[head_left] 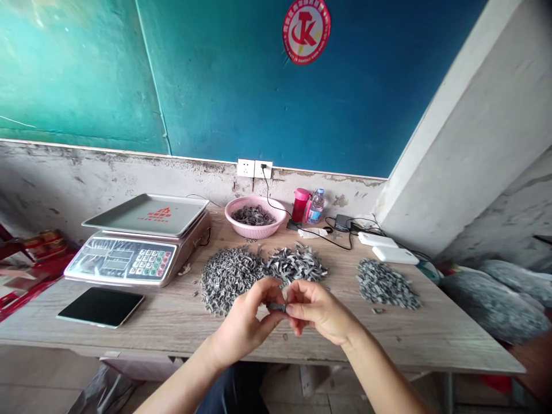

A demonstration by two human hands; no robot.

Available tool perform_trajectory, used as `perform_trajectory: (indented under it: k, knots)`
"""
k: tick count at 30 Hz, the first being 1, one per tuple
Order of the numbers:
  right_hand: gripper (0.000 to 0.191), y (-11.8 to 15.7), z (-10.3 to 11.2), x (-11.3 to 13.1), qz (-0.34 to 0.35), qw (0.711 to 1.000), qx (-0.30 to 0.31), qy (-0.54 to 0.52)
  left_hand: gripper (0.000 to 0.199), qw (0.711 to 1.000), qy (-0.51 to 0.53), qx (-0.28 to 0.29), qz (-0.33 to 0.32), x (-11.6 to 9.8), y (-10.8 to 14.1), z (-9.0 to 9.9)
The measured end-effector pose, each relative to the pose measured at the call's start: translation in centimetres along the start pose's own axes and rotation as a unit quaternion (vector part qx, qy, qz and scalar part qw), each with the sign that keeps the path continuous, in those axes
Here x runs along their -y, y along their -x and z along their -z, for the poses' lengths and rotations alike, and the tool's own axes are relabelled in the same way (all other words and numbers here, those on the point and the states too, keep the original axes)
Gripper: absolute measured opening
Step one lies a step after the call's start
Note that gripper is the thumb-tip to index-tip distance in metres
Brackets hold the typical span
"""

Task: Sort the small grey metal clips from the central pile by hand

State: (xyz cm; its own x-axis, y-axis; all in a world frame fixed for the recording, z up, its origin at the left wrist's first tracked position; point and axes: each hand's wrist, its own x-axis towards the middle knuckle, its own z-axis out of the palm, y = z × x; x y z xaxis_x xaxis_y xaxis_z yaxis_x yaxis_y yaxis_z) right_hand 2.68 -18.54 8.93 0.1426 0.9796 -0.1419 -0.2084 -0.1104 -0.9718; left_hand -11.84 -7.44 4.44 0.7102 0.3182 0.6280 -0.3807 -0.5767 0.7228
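Observation:
Above the front of the table, my left hand (248, 322) pinches a short dark grey strip (276, 307). My right hand (319, 310) meets it from the other side, with thumb and fingers closed at the strip's right end. Whether a second small piece sits between the right fingertips is too small to make out. Just beyond my left hand lies a wide pile of small grey clip-like pieces (230, 276). Beside it, behind both hands, is a heap of longer curved grey strips (299, 263). A third pile of short grey pieces (386, 284) lies farther right.
A pink plastic basket (254, 231) of dark strips stands at the back. On the left are a weighing scale (142, 241) and a black-screened tablet (101, 306). A red cup (301, 206), water bottle (316, 207), cables and white power banks (394, 255) line the back right.

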Motion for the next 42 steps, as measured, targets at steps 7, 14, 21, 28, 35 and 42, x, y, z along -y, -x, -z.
perform_trajectory:
  k: [7, 14, 21, 28, 35, 42]
  knots:
    - [0.029, -0.4, -0.5, -1.1, 0.090, 0.989, -0.057, 0.098, 0.050, 0.995, -0.092, 0.028, -0.022, -0.4, -0.5, 0.4]
    - [0.010, -1.1, -1.1, -2.1, 0.133, 0.906, -0.179, 0.360, 0.063, 0.937, -0.331, 0.049, -0.095, 0.5, -0.8, -0.5]
    - [0.009, -1.8, -1.5, -2.4, 0.174, 0.822, -0.248, 0.483, 0.056, 0.915, -0.391, 0.070, -0.071, 1.2, -1.1, -1.2]
    - [0.016, -2.1, -0.6, -3.3, 0.208, 0.834, -0.221, 0.461, 0.036, 0.989, -0.072, -0.096, 0.092, 2.8, -0.6, -1.3]
    - [0.015, -1.5, -0.6, -3.2, 0.216, 0.895, -0.133, 0.368, 0.031, 0.766, 0.517, -0.244, 0.295, 3.1, 0.8, -2.3]
    - [0.010, -0.9, -0.2, -2.9, 0.188, 0.920, -0.135, 0.315, 0.015, 0.813, 0.478, -0.212, 0.256, 2.4, 1.8, -2.6]
